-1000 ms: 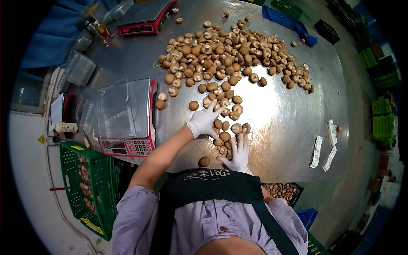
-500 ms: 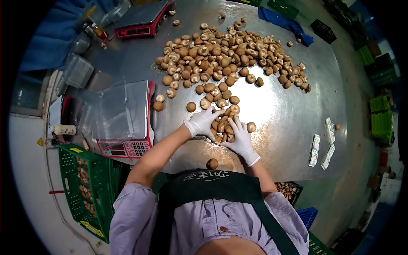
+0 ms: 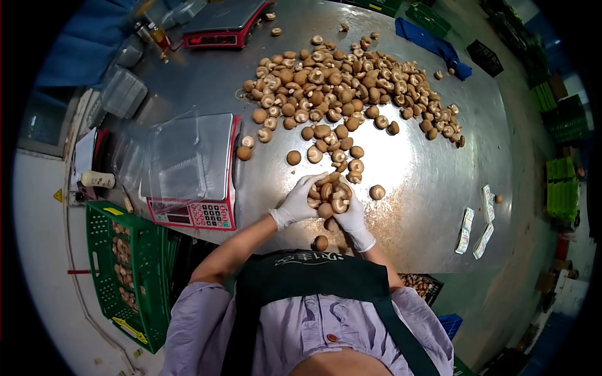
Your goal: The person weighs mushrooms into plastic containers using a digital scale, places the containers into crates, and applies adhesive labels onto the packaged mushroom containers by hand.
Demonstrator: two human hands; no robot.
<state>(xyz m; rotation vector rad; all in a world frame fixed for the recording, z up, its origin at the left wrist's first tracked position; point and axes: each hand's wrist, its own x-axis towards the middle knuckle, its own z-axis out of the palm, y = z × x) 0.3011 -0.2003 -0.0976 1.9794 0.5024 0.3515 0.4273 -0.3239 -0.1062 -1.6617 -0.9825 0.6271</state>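
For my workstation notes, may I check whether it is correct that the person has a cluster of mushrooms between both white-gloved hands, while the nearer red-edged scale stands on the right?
Not quite: the nearer red-edged scale stands on the left, as the head view shows. The cluster of mushrooms is indeed between the white-gloved left hand and right hand.

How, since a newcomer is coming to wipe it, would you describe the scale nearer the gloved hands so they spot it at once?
On the big metal table, look left of the gloved left hand. The red-sided scale there has a keypad along its near edge. Unlike the other scale, farther up the table, it has clear plastic packaging on its plate.
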